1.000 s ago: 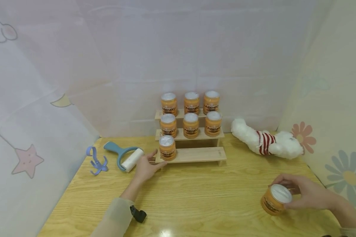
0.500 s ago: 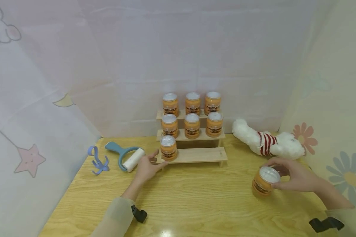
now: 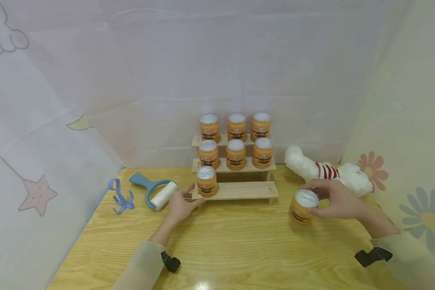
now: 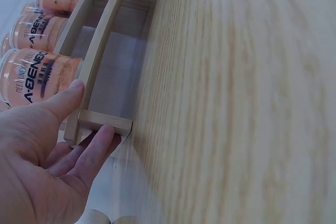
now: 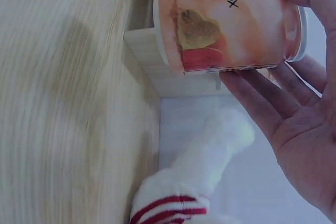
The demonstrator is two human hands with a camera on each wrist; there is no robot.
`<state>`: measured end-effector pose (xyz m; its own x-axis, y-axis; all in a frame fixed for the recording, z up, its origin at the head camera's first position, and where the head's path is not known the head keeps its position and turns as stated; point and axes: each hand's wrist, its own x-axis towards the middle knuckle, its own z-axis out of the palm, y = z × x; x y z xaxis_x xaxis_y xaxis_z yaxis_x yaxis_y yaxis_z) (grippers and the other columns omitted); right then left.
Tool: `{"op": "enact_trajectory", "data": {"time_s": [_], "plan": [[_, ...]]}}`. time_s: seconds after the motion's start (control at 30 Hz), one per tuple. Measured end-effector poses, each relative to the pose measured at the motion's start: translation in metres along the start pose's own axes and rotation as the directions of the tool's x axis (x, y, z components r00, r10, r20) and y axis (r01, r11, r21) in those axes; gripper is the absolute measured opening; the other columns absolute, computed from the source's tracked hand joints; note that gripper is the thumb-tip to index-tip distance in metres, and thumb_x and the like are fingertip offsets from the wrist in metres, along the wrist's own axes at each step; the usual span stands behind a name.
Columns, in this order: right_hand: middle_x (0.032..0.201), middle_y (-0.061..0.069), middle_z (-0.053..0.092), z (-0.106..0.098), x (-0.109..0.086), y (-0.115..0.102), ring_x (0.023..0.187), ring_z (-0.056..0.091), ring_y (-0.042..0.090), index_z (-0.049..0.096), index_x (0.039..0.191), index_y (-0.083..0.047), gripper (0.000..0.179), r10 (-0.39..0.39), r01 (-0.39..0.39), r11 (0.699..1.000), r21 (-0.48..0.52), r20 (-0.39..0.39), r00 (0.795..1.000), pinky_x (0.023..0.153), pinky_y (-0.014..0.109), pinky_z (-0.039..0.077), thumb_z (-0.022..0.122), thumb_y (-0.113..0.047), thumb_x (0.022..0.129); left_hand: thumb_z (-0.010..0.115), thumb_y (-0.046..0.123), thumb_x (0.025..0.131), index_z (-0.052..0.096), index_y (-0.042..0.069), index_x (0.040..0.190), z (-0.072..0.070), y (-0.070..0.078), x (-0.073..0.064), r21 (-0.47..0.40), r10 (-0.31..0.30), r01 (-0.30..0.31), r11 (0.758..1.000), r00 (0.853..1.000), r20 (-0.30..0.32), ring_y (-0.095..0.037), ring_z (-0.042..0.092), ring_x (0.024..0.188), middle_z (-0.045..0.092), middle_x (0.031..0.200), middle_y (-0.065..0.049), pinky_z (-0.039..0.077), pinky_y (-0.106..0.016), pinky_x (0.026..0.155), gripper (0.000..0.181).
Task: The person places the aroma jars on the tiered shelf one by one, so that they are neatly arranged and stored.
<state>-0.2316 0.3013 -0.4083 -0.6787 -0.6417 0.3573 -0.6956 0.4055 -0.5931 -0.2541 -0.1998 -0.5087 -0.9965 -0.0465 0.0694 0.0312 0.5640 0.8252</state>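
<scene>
A three-tier wooden display rack (image 3: 244, 190) stands at the back of the table, with three orange cans on the top step and three on the middle. One orange can (image 3: 206, 182) sits at the left end of the bottom step. My left hand (image 3: 179, 206) grips that end, thumb on the board's front edge and fingers (image 4: 97, 153) against the short leg. To the right of the rack, my right hand (image 3: 335, 199) holds another orange can (image 3: 300, 210) by its upper part, thumb on the near side. This can is slightly tilted and raised above the table.
A blue-handled lint roller (image 3: 150, 187) lies left of the rack, beside a purple hook stand (image 3: 121, 199). A white plush toy (image 3: 304, 165) with a red-striped band lies behind my right hand. Printed cloth walls (image 3: 166, 80) enclose the table (image 3: 221, 241) at the back and sides.
My right hand has carried its can leftward and farther back, toward the rack. My left hand has kept its place at the rack's left end. The view has shifted slightly.
</scene>
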Motion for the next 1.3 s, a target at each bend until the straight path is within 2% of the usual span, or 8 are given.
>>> {"op": "enact_trajectory", "data": {"time_s": [0.27,0.47,0.6,0.83,1.07,1.3], "plan": [[0.112,0.008,0.076,0.011,0.033,-0.011,0.098,0.073,0.001,0.071,0.13,-0.007,0.056,0.003,-0.001,1.0,0.029,-0.064,0.998,0.077,0.023,0.063,0.092,0.0,0.078,0.089,0.04,0.088,0.053,0.009,0.157,0.0,0.001,-0.001,-0.013,-0.011,0.011,1.0,1.0,-0.001,-0.034,0.069,0.123,0.06,0.155,-0.013,0.062,-0.045,0.092,0.084],[0.111,0.005,0.077,0.019,0.057,-0.012,0.099,0.073,0.002,0.074,0.129,-0.009,0.054,0.012,-0.012,1.0,-0.004,-0.121,0.993,0.08,0.022,0.062,0.093,-0.003,0.078,0.089,0.04,0.088,0.053,0.008,0.157,-0.001,0.001,0.0,-0.018,-0.009,0.009,1.0,1.0,0.001,-0.033,0.071,0.12,0.062,0.153,-0.015,0.063,-0.041,0.089,0.084],[0.114,0.006,0.078,0.026,0.069,-0.01,0.1,0.074,0.005,0.074,0.13,-0.011,0.055,0.021,-0.024,1.0,-0.016,-0.159,0.987,0.082,0.022,0.061,0.093,-0.005,0.079,0.089,0.04,0.089,0.053,0.008,0.157,-0.001,0.001,0.001,-0.015,-0.013,0.013,1.0,1.0,0.003,-0.033,0.071,0.121,0.062,0.153,-0.015,0.063,-0.041,0.088,0.083],[0.117,0.01,0.078,0.044,0.082,-0.009,0.097,0.078,0.011,0.075,0.128,-0.011,0.053,0.087,-0.086,0.996,0.016,-0.236,0.968,0.08,0.024,0.063,0.094,-0.007,0.079,0.089,0.039,0.089,0.053,0.01,0.157,-0.001,0.0,0.0,0.001,-0.014,0.014,1.0,1.0,0.003,-0.033,0.069,0.123,0.061,0.155,-0.014,0.062,-0.044,0.092,0.082],[0.12,0.009,0.077,0.06,0.098,-0.012,0.097,0.078,0.018,0.074,0.13,-0.012,0.054,0.141,-0.128,0.989,0.067,-0.237,0.961,0.082,0.028,0.064,0.095,-0.012,0.079,0.089,0.038,0.089,0.053,0.009,0.157,-0.001,0.0,0.0,-0.003,-0.012,0.012,1.0,1.0,-0.001,-0.033,0.068,0.125,0.058,0.158,-0.012,0.061,-0.046,0.095,0.082],[0.12,0.011,0.077,0.075,0.114,-0.014,0.097,0.08,0.026,0.075,0.131,-0.013,0.055,0.162,-0.138,0.985,0.107,-0.26,0.952,0.081,0.038,0.066,0.094,-0.013,0.08,0.089,0.037,0.089,0.053,0.008,0.157,0.0,0.001,-0.001,-0.018,-0.005,0.005,1.0,1.0,-0.002,-0.034,0.067,0.126,0.057,0.159,-0.011,0.06,-0.048,0.098,0.081]]}}
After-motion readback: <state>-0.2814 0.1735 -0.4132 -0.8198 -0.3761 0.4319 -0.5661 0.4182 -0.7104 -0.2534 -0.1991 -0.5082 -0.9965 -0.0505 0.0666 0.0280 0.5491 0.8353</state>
